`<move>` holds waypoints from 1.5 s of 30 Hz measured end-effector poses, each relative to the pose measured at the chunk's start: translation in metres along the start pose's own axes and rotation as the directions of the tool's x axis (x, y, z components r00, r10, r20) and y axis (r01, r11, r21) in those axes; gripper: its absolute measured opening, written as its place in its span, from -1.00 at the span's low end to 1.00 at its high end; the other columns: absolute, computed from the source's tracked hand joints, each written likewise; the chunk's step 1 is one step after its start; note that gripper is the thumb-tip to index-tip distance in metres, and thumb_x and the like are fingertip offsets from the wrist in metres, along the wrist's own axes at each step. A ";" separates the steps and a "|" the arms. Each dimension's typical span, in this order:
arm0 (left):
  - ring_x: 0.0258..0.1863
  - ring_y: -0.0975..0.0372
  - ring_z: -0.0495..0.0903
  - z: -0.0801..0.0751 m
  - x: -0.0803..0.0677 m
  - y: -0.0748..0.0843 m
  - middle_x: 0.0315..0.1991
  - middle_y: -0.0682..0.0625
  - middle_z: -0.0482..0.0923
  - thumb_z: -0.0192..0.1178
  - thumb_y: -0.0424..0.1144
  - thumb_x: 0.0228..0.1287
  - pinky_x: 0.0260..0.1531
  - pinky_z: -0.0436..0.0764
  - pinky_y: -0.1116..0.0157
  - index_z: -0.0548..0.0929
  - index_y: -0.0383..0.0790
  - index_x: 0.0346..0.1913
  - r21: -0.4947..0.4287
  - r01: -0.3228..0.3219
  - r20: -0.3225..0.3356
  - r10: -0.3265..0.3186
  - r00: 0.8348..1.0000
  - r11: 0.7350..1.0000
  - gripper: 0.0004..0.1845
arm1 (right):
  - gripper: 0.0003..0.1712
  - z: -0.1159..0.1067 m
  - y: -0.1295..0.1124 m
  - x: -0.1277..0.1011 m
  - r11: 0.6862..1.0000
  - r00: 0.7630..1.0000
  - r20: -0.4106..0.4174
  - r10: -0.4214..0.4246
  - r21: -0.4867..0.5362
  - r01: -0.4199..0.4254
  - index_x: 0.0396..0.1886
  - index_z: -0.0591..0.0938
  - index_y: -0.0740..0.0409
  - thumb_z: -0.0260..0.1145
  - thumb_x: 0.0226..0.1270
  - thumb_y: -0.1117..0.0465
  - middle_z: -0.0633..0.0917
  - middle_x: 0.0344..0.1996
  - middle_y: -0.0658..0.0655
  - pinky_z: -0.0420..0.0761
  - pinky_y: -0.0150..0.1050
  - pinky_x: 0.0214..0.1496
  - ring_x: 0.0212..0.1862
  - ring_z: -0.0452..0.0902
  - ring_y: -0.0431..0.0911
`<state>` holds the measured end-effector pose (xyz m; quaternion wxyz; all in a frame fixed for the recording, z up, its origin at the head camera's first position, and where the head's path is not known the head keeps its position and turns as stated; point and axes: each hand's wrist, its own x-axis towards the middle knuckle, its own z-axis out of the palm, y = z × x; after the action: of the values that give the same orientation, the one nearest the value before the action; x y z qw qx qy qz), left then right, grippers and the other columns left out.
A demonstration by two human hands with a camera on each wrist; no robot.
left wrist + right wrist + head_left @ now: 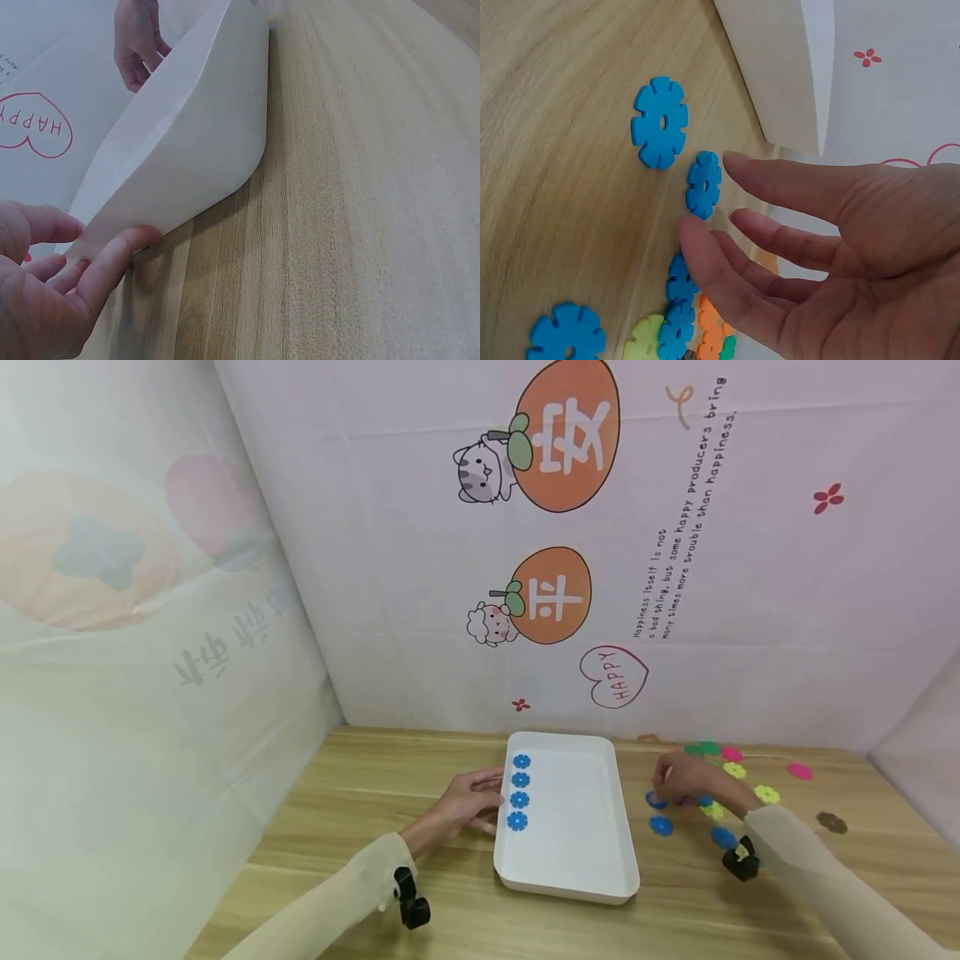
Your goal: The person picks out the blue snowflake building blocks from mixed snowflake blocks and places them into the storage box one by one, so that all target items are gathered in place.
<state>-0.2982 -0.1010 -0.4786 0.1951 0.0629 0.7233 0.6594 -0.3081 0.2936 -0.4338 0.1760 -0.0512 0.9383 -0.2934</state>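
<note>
My left hand [468, 800] holds the left side of a white tray [573, 827]. In the left wrist view one digit lies low on the tray's outer wall, with other fingertips at the rim. Inside the tray, several blue notched flower discs [520, 799] form a column along the left wall. Right of the tray, my right hand [686, 777] reaches down to a blue flower disc [703, 185]. Its thumb and forefinger stand apart, fingertips right at the disc's rim. Another blue disc [660, 124] lies flat on the table nearby.
Loose discs are scattered right of the tray: a yellow disc [767, 794], a pink disc [800, 772], a brown disc [832, 822], a green disc [707, 748] and more blue ones. A printed white cloth [412, 568] stands behind the wooden table [390, 747].
</note>
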 end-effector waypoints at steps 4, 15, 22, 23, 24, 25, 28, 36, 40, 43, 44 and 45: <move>0.10 0.00 0.73 0.000 0.001 -0.001 0.43 -0.26 0.48 0.21 -0.43 0.46 -0.29 0.89 0.11 0.42 -0.23 0.54 -0.007 -0.004 0.002 0.004 1.000 1.000 -0.39 | -0.71 0.003 0.000 -0.001 0.999 0.999 0.011 0.037 0.019 -0.037 -0.26 0.51 0.28 0.51 0.24 0.35 0.50 -0.56 0.05 0.69 -0.32 -0.49 -0.55 0.49 -0.14; 0.10 -0.05 0.73 0.005 -0.003 0.001 0.42 -0.29 0.49 0.22 -0.45 0.44 -0.37 0.88 0.15 0.42 -0.26 0.53 0.014 -0.018 -0.015 0.018 1.000 1.000 -0.39 | -0.71 0.011 -0.003 -0.004 0.998 1.000 -0.023 -0.003 -0.070 0.002 -0.33 0.51 0.28 0.52 0.20 0.41 0.55 -0.50 0.12 0.74 -0.32 -0.48 -0.52 0.56 -0.11; 0.13 -0.07 0.71 0.005 -0.005 0.003 0.43 -0.29 0.48 0.22 -0.44 0.44 -0.36 0.88 0.15 0.42 -0.26 0.53 0.017 -0.014 -0.014 0.014 1.000 1.000 -0.38 | -0.70 0.013 0.000 -0.001 0.998 0.999 -0.043 0.008 -0.062 -0.010 -0.34 0.49 0.28 0.51 0.22 0.38 0.56 -0.52 0.14 0.74 -0.30 -0.50 -0.55 0.59 -0.09; 0.14 -0.07 0.71 0.005 -0.005 0.003 0.43 -0.29 0.48 0.22 -0.44 0.44 -0.36 0.88 0.15 0.42 -0.26 0.53 0.018 -0.012 -0.015 0.012 1.000 1.000 -0.38 | -0.70 0.013 0.000 -0.001 0.998 0.999 -0.046 0.010 -0.061 -0.013 -0.34 0.48 0.27 0.51 0.23 0.37 0.56 -0.53 0.14 0.74 -0.30 -0.50 -0.55 0.59 -0.09; 0.14 -0.08 0.71 0.005 -0.005 0.003 0.43 -0.29 0.48 0.22 -0.44 0.44 -0.36 0.88 0.15 0.42 -0.26 0.53 0.019 -0.010 -0.016 0.011 1.000 1.000 -0.38 | -0.70 0.013 0.001 0.000 0.998 0.999 -0.048 0.012 -0.062 -0.015 -0.34 0.48 0.27 0.50 0.23 0.36 0.56 -0.53 0.14 0.73 -0.30 -0.50 -0.54 0.59 -0.09; 0.14 -0.08 0.71 0.005 -0.005 0.003 0.43 -0.28 0.48 0.22 -0.44 0.45 -0.36 0.88 0.15 0.42 -0.26 0.53 0.020 -0.010 -0.017 0.010 1.000 1.000 -0.38 | -0.70 0.012 0.001 0.000 0.998 0.999 -0.048 0.012 -0.056 -0.015 -0.34 0.47 0.27 0.49 0.25 0.36 0.56 -0.52 0.14 0.74 -0.30 -0.49 -0.53 0.59 -0.08; 0.15 -0.09 0.71 0.005 -0.005 0.003 0.42 -0.29 0.48 0.21 -0.45 0.45 -0.36 0.88 0.15 0.42 -0.25 0.53 0.021 -0.010 -0.014 0.010 1.000 1.000 -0.39 | -0.72 0.011 0.002 0.002 1.000 0.998 -0.055 0.002 -0.008 -0.002 -0.37 0.47 0.28 0.48 0.25 0.40 0.57 -0.52 0.14 0.77 -0.25 -0.46 -0.50 0.59 -0.07; 0.15 -0.09 0.70 0.004 -0.005 0.002 0.42 -0.30 0.48 0.19 -0.46 0.46 -0.35 0.88 0.14 0.41 -0.26 0.54 0.024 -0.019 -0.003 0.020 1.000 1.000 -0.39 | -0.87 0.004 0.009 0.007 0.987 0.996 -0.019 -0.091 0.128 0.093 -0.35 0.53 0.36 0.35 0.31 0.48 0.63 -0.47 0.17 0.81 -0.22 -0.42 -0.45 0.64 -0.06; 0.15 -0.08 0.70 0.004 -0.004 0.001 0.42 -0.30 0.48 0.20 -0.45 0.46 -0.35 0.88 0.14 0.42 -0.25 0.54 0.025 -0.020 -0.006 0.020 1.000 0.999 -0.39 | -0.92 0.001 0.010 0.010 0.977 0.998 0.000 -0.065 0.206 0.063 -0.24 0.53 0.43 0.29 0.38 0.47 0.64 -0.40 0.23 0.87 -0.18 -0.32 -0.40 0.70 -0.03; 0.14 -0.08 0.71 0.004 -0.004 0.001 0.42 -0.30 0.48 0.20 -0.45 0.46 -0.34 0.88 0.15 0.42 -0.25 0.54 0.024 -0.021 -0.006 0.021 1.000 0.999 -0.39 | -0.88 0.000 0.009 0.009 0.964 0.999 -0.014 -0.048 0.263 0.050 -0.15 0.52 0.48 0.25 0.41 0.47 0.65 -0.37 0.27 0.89 -0.09 -0.26 -0.37 0.70 0.00; 0.14 -0.08 0.71 0.003 -0.004 0.000 0.42 -0.30 0.48 0.20 -0.45 0.46 -0.35 0.88 0.15 0.41 -0.25 0.54 0.024 -0.022 -0.006 0.022 1.000 0.999 -0.39 | -0.85 -0.001 0.008 0.008 0.958 0.998 -0.018 -0.055 0.281 0.058 -0.12 0.51 0.52 0.24 0.41 0.48 0.66 -0.36 0.30 0.89 -0.05 -0.24 -0.36 0.71 0.01; 0.14 -0.08 0.71 0.003 -0.004 0.000 0.43 -0.30 0.48 0.20 -0.45 0.46 -0.35 0.88 0.15 0.41 -0.25 0.54 0.023 -0.022 -0.005 0.022 1.000 0.999 -0.39 | -0.83 -0.002 0.008 0.007 0.951 0.998 -0.023 -0.054 0.303 0.058 -0.09 0.50 0.54 0.23 0.42 0.48 0.66 -0.35 0.30 0.89 -0.03 -0.23 -0.35 0.70 0.02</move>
<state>-0.2936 -0.0991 -0.4781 0.1852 0.0715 0.7307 0.6532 -0.3156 0.2993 -0.4389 0.1668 -0.0479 0.8814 -0.4394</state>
